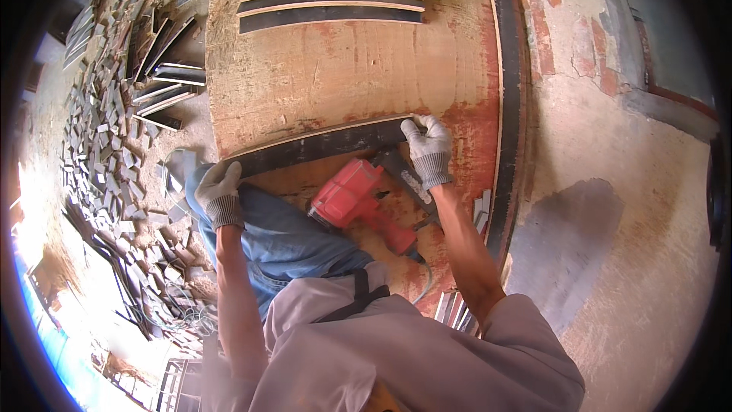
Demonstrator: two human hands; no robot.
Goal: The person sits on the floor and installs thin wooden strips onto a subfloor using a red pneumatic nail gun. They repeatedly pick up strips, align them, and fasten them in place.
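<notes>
A long dark strip of wood [320,146] with a pale edge runs across in front of me. My left hand [219,187], in a whitish knitted glove, grips its left end, fingers partly hidden. At the right end my right hand [428,145], gloved alike, is closed on the strip with the thumb at its edge. Between my arms a red nail gun [349,194] with a black magazine [406,175] lies on the wooden board [343,69]. A thin air hose [428,278] trails from its handle.
Several dark strips [332,11] are stacked at the board's far end. A long dark strip [509,107] lines its right edge. Many small offcuts [114,175] litter the floor on the left. On the right is a wall with bare bricks [539,30]. Narrow sticks [456,311] lie near my right elbow.
</notes>
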